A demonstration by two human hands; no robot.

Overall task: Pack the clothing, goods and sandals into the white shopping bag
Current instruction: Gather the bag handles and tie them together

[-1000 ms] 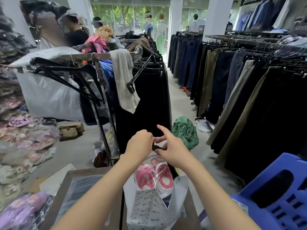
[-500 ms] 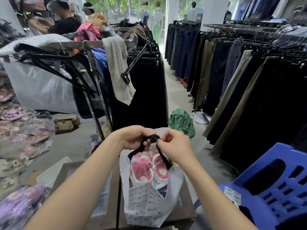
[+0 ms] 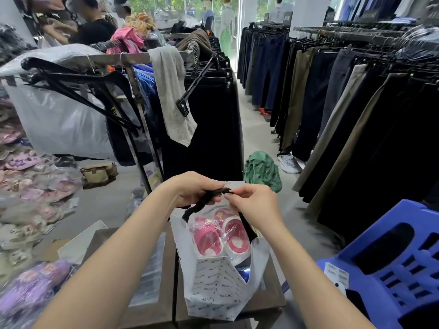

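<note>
White shopping bag (image 3: 213, 288), towards worktop (image 3: 152, 312) right edge | wrapped pink sandals (image 3: 221, 236) inside | left hand (image 3: 197, 188), right hand (image 3: 254, 205): fingers (image 3: 237, 193) pinching black handles (image 3: 215, 194) together | packing seemingly complete, closing.

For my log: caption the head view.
Left hand and right hand pinch black cord handles of white printed shopping bag holding pink sandals.

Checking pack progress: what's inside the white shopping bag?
Pink-and-white sandals wrapped in clear plastic lie on top in the white printed shopping bag; a blue item peeks out beneath. Anything lower is covered.
</note>
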